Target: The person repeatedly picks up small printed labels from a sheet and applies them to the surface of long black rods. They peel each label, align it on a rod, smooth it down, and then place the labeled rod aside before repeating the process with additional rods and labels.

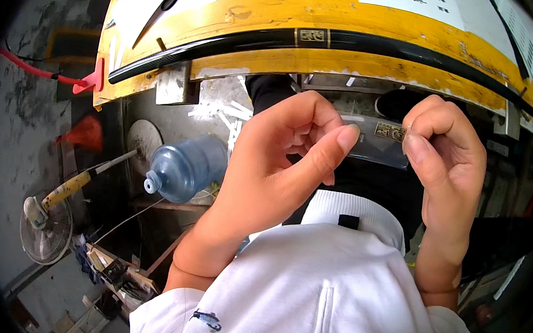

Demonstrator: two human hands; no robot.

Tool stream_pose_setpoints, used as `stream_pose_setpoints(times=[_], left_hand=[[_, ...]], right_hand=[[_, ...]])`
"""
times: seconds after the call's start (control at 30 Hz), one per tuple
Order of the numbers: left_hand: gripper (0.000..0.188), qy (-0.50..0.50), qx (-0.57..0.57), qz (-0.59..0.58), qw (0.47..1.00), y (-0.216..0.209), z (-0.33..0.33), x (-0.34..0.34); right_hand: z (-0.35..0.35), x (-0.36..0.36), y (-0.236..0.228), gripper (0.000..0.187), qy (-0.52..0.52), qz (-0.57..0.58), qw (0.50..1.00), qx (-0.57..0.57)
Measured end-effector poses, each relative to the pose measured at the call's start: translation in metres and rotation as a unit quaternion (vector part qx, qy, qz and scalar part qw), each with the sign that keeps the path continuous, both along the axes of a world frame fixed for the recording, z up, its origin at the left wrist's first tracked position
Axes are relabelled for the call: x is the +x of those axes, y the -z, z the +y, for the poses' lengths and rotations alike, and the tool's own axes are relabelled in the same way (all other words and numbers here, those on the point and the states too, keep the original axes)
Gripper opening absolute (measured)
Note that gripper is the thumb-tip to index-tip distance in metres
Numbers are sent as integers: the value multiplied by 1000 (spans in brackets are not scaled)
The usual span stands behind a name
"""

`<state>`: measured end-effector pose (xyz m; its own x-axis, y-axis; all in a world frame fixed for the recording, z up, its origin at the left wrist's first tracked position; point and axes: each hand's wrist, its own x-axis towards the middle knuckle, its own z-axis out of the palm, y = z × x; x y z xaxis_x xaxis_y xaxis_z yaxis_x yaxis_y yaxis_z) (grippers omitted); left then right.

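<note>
A small sheet of clear film (pixel 375 153) stretches between my two hands, over my lap. On it, near its right edge, sits a gold-and-black decal (pixel 387 132). My left hand (pixel 288 146) pinches the film's left side between thumb and fingers. At the other side, thumb and forefinger of my right hand (pixel 446 153) come together beside the decal, at the film's right edge. Beyond them a long glossy black pole (pixel 402 47) lies along the front of the yellow table, carrying a similar gold-and-black decal (pixel 312 35).
The yellow table (pixel 250 12) has metal brackets (pixel 174 83) at its front edge. White printed sheets (pixel 420 0) lie on top. To the left are a blue water bottle (pixel 188 166) on its side, a fan (pixel 45 231) and a red hose (pixel 36 67). White scraps litter the floor.
</note>
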<state>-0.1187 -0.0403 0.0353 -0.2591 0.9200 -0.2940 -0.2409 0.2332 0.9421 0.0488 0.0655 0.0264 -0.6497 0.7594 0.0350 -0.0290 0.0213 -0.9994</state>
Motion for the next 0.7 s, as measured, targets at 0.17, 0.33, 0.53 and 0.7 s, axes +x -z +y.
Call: stream_pose_setpoints(times=[0.17,0.33,0.53,0.7], left_hand=[[17,-59,11,15,998,0,-3,-13],[20,-122,22,90,988,6,3,-31],[24,-170,14,162,972,7,25,-50],[23,-164,1,217,962,16,35,-57]], right_hand=[[0,-27,6,9,27,-61,983,170],[7,-57,9,11,47,-92,949,298],[24,-83,11,12,72,-131,931,334],[30,-91,15,13,77,-177,920,342]])
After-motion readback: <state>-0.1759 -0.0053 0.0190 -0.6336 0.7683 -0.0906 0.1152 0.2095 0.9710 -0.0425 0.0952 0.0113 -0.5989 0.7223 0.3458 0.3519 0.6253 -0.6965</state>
